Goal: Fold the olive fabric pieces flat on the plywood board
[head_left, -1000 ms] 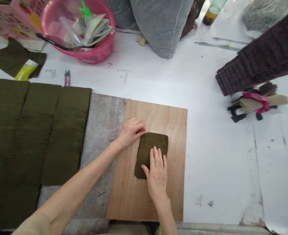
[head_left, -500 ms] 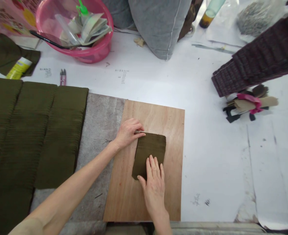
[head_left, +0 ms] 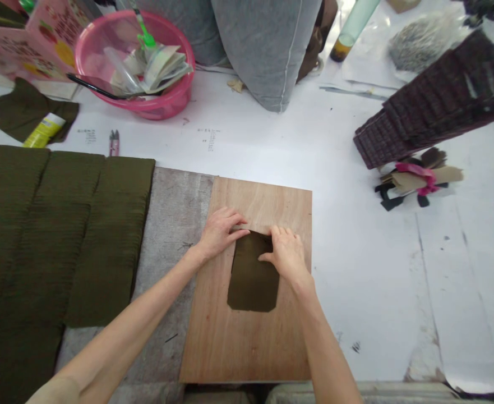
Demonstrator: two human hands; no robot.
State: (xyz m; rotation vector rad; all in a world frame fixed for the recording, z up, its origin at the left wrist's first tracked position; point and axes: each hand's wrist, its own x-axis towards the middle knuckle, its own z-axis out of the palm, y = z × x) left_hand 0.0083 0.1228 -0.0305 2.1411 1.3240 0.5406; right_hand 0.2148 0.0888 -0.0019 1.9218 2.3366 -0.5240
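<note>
A dark olive fabric piece [head_left: 252, 280] lies flat on a wooden board [head_left: 247, 342] in front of me. My left hand [head_left: 220, 230] rests at the piece's top left corner, fingers curled and pressing on its edge. My right hand [head_left: 286, 252] sits on the top right corner, fingers bent down onto the cloth with the thumb on the fabric. Both hands hold the top edge against the board.
Stacks of olive fabric pieces [head_left: 57, 235] fill the left side on a grey mat [head_left: 175, 213]. A pink basin [head_left: 137, 62], glue tube [head_left: 45, 130], snips [head_left: 114, 142], grey cushion [head_left: 267, 45], dark maroon fabric stack [head_left: 432, 106] and a bundle of cut pieces [head_left: 415, 182] lie on the white table.
My right hand has moved from the lower middle of the olive piece up to its top right corner. The left hand stayed at the top left corner.
</note>
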